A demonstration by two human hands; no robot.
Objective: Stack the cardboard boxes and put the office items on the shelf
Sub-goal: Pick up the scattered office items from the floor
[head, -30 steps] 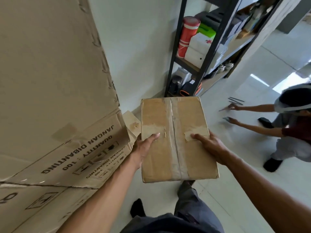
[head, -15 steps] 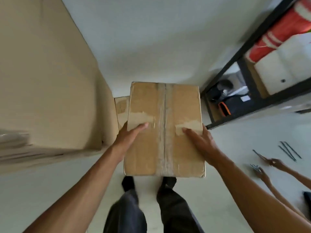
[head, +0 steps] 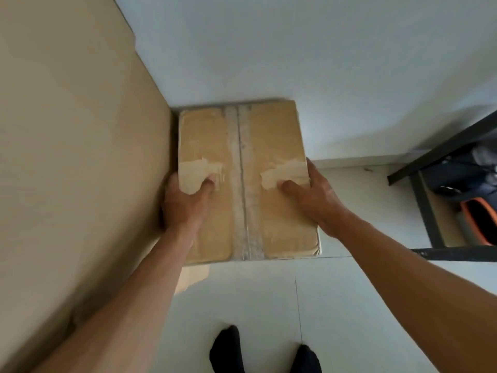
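Cardboard box (head: 269, 184) flush against stack (head: 80, 157)

Tan taped box (head: 271, 184), white wall (head: 322, 63), black shelf frame (head: 425, 211).

- A plain white wall (head: 295, 49) is filling the upper part of the view.
- A pale tiled floor (head: 269, 305) with thin grout lines is running below it.
- A black metal shelf frame (head: 427, 211) is standing at the right edge.
- Soft, even light is falling across the wall and floor.
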